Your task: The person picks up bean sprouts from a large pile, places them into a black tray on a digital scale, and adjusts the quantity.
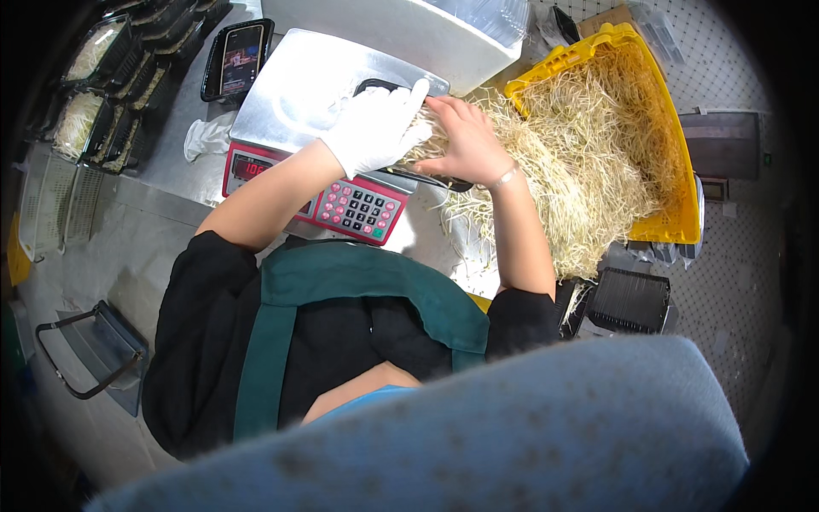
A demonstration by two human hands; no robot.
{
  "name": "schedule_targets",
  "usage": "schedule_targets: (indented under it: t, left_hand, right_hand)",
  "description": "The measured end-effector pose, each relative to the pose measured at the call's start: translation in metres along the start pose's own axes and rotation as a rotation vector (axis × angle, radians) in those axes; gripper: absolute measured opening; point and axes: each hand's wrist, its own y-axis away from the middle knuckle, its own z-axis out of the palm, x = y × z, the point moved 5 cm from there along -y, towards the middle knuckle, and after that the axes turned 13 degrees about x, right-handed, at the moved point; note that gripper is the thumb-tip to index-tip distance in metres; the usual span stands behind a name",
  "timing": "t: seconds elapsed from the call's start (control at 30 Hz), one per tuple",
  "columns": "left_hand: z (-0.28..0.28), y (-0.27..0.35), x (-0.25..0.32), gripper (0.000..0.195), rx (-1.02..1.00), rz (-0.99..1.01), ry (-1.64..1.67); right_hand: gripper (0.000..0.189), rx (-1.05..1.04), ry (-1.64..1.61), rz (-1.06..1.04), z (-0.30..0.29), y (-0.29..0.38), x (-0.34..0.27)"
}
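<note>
My left hand [377,128], in a white glove, lies over a black plastic tray [461,185], its thumb and forefinger around pale bean sprouts [427,137]. From the right my bare right hand [472,142] cups the same sprouts, fingers at the far side and thumb at the near side. Most of the tray is hidden beneath both hands; its far rim and near right corner show. It sits at the right side of a red weighing scale's steel platform [297,83]. The scale has a lit display and a keypad [361,208].
A heap of sprouts [563,173] spills from a tipped yellow crate [688,192] at right. Filled black trays [115,128] stack at far left. A phone [242,61] rests in a black tray; a crumpled white glove [208,136] lies nearby. A white foam box [384,29] stands behind the scale.
</note>
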Motion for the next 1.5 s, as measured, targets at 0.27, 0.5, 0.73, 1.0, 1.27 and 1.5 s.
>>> schedule_targets:
  t: [0.27, 0.5, 0.73, 1.0, 1.27, 1.5]
  left_hand:
    - [0.007, -0.017, 0.009, 0.041, -0.188, 0.205, -0.08]
    - [-0.061, 0.03, -0.039, 0.036, 0.161, -0.371, 0.633]
    - [-0.099, 0.062, -0.095, 0.046, 0.273, -0.558, 0.55]
    - [-0.013, -0.005, 0.014, 0.081, -0.02, 0.232, 0.031]
    - [0.009, 0.001, 0.014, 0.073, -0.24, 0.116, 0.144]
    - [0.0, -0.009, 0.013, 0.08, -0.346, 0.141, 0.037]
  right_hand:
    - [0.064, 0.067, 0.069, 0.051, -0.003, 0.017, 0.003]
    - [0.065, 0.391, -0.239, 0.281, -0.049, 0.085, 0.033]
    - [0.087, 0.455, -0.261, 0.395, -0.012, 0.141, 0.031]
    - [0.09, 0.184, -0.154, 0.145, 0.014, 0.022, 0.019]
    - [0.068, -0.014, 0.057, -0.079, -0.001, 0.032, 0.014]
    - [0.066, 0.014, 0.034, -0.057, -0.011, 0.022, 0.011]
